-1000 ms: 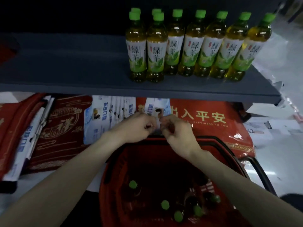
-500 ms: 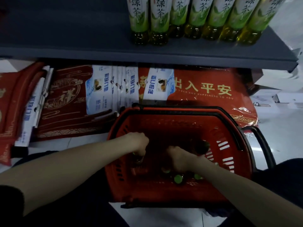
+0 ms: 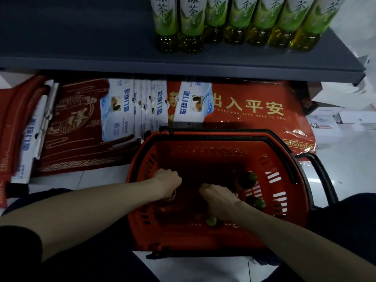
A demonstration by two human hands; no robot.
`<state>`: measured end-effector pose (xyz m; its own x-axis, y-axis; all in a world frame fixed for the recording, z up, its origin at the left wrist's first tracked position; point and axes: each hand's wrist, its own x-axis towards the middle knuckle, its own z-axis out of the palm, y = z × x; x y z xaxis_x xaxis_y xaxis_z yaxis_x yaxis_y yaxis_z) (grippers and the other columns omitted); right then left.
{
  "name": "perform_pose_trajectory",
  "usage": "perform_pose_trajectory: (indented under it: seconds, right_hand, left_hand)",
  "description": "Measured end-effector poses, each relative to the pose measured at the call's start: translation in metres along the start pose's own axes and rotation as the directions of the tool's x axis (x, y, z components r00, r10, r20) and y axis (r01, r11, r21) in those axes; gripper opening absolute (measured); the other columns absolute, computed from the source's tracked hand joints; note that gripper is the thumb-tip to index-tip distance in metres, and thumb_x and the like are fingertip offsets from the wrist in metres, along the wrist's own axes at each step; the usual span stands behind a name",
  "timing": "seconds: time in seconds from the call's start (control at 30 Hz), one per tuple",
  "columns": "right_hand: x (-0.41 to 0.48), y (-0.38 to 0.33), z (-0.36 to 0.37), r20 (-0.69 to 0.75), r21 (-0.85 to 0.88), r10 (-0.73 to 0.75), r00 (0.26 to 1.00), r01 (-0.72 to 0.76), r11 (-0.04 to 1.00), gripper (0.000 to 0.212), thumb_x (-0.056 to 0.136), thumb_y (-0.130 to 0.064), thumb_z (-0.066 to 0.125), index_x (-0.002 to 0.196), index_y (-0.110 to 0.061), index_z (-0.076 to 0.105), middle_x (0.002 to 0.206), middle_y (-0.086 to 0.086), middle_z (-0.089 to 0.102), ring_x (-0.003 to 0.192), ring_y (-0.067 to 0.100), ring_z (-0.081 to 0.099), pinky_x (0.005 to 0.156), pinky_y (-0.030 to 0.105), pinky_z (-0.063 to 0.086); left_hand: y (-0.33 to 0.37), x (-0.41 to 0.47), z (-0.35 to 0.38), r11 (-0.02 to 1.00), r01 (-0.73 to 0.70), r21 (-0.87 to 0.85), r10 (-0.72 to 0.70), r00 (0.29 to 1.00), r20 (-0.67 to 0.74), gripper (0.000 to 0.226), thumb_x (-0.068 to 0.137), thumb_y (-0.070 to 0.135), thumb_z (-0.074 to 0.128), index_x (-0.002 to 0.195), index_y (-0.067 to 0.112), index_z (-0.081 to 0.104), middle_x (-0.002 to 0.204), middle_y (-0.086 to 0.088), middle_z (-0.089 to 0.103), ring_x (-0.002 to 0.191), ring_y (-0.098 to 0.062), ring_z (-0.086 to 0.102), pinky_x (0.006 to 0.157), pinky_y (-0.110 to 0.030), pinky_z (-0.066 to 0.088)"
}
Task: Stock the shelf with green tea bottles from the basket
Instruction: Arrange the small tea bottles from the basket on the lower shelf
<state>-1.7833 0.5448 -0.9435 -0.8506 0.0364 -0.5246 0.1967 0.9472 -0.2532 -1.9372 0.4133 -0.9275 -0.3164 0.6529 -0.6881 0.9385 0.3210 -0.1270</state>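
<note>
Green tea bottles [image 3: 251, 178], dark plastic with bright green caps, stand upright in the red plastic shopping basket [image 3: 140, 159]. It sits on the floor right under the grey metal shelf [image 3: 81, 37], so each lift is short. At far left, red doormats with gold patterns [image 3: 77, 123] and white-and-blue packets [image 3: 117, 115] lie below the shelf, apart from the work. The left hand [image 3: 167, 180] reaches into the basket's left side, fingers curled down round the top of the gripped bottle [image 3: 172, 197], whose shiny shoulder shows just beneath the fist. Beside it, the right hand [image 3: 218, 198] also curls downward, probably on another neck, but shadow hides what it holds, so its grip cannot be told. Around and right of it, 3 green caps mark bottles not yet taken. Up on the shelf, 7 stocked bottles [image 3: 191, 23] stand label-forward in a tight row toward the right. The next ones likely belong at the row's left end.
</note>
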Motion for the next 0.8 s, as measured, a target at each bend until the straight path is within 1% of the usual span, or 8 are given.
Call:
perform_pose_trajectory:
  seconds: [0.3, 0.43, 0.47, 0.53, 0.6, 0.67, 0.73, 0.8]
  right_hand:
    - [0.006, 0.014, -0.018, -0.178, 0.139, 0.024, 0.984, 0.001, 0.99, 0.025, 0.088, -0.02, 0.066, 0.112, -0.014, 0.058, 0.118, 0.001, 0.059, 0.099, 0.031, 0.067, 0.079, 0.046, 0.058]
    - [0.008, 0.025, -0.044, -0.266, 0.162, 0.001, 0.964, 0.044, 0.986, 0.038, 0.09, -0.02, 0.062, 0.128, -0.018, 0.056, 0.127, -0.003, 0.058, 0.108, 0.027, 0.066, 0.076, 0.039, 0.056]
    - [0.008, 0.029, -0.049, -0.298, 0.151, -0.009, 0.955, 0.056, 0.987, 0.044, 0.09, -0.021, 0.065, 0.133, -0.019, 0.054, 0.131, -0.002, 0.058, 0.113, 0.027, 0.066, 0.079, 0.041, 0.058]
    - [0.007, 0.034, -0.062, -0.355, 0.142, -0.019, 0.935, 0.074, 0.987, 0.046, 0.092, -0.016, 0.066, 0.135, -0.019, 0.053, 0.136, -0.002, 0.057, 0.116, 0.027, 0.065, 0.083, 0.045, 0.06]
    - [0.006, 0.04, -0.074, -0.404, 0.129, -0.021, 0.915, 0.08, 0.988, 0.039, 0.093, -0.009, 0.065, 0.13, -0.019, 0.056, 0.133, -0.003, 0.056, 0.113, 0.026, 0.066, 0.081, 0.04, 0.06]
    - [0.004, 0.042, -0.089, -0.426, 0.16, 0.008, 0.905, 0.067, 0.985, 0.038, 0.094, -0.01, 0.064, 0.13, -0.017, 0.056, 0.133, -0.001, 0.055, 0.113, 0.026, 0.065, 0.081, 0.038, 0.058]
    - [0.0, 0.044, -0.103, -0.431, 0.238, 0.045, 0.901, 0.065, 0.969, 0.037, 0.093, -0.018, 0.06, 0.13, -0.017, 0.056, 0.135, 0.001, 0.054, 0.119, 0.028, 0.062, 0.091, 0.044, 0.056]
    - [-0.005, 0.046, -0.115, -0.438, 0.328, 0.083, 0.895, 0.073, 0.942, 0.034, 0.094, -0.02, 0.056, 0.127, -0.015, 0.058, 0.131, 0.003, 0.056, 0.12, 0.028, 0.06, 0.097, 0.042, 0.053]
  left_hand:
    - [-0.009, -0.002, -0.038, 0.971, 0.074, -0.227, -0.084, 0.996, -0.034, 0.015, 0.086, 0.003, 0.07, 0.099, 0.009, 0.065, 0.117, -0.011, 0.064, 0.098, -0.028, 0.065, 0.073, -0.035, 0.051]
    - [-0.018, -0.006, -0.07, 0.944, 0.075, -0.32, -0.096, 0.994, -0.051, 0.029, 0.086, 0.021, 0.08, 0.108, 0.008, 0.066, 0.117, -0.009, 0.058, 0.103, -0.027, 0.06, 0.076, -0.036, 0.051]
    - [-0.022, -0.009, -0.079, 0.938, 0.07, -0.339, -0.094, 0.994, -0.054, 0.03, 0.085, 0.025, 0.082, 0.106, 0.008, 0.066, 0.112, -0.007, 0.056, 0.1, -0.025, 0.06, 0.076, -0.036, 0.052]
    - [-0.03, -0.015, -0.098, 0.927, 0.057, -0.371, -0.094, 0.992, -0.082, 0.028, 0.083, 0.028, 0.085, 0.082, 0.012, 0.061, 0.097, -0.005, 0.058, 0.078, -0.018, 0.057, 0.068, -0.034, 0.053]
    - [-0.04, -0.027, -0.115, 0.916, 0.061, -0.396, -0.114, 0.987, -0.112, 0.041, 0.08, 0.033, 0.087, 0.068, 0.018, 0.051, 0.082, -0.004, 0.055, 0.064, -0.016, 0.053, 0.056, -0.032, 0.051]
    - [-0.05, -0.038, -0.128, 0.906, 0.064, -0.419, -0.144, 0.976, -0.161, 0.041, 0.078, 0.037, 0.087, 0.066, 0.019, 0.052, 0.077, -0.002, 0.054, 0.061, -0.016, 0.057, 0.054, -0.034, 0.055]
    - [-0.059, -0.048, -0.138, 0.885, 0.059, -0.461, -0.176, 0.961, -0.214, 0.034, 0.077, 0.038, 0.086, 0.066, 0.017, 0.061, 0.072, -0.002, 0.059, 0.06, -0.018, 0.062, 0.056, -0.036, 0.057]
    - [-0.066, -0.058, -0.149, 0.87, 0.047, -0.49, -0.203, 0.941, -0.269, 0.031, 0.075, 0.038, 0.082, 0.067, 0.012, 0.068, 0.068, -0.003, 0.063, 0.058, -0.02, 0.064, 0.051, -0.036, 0.055]
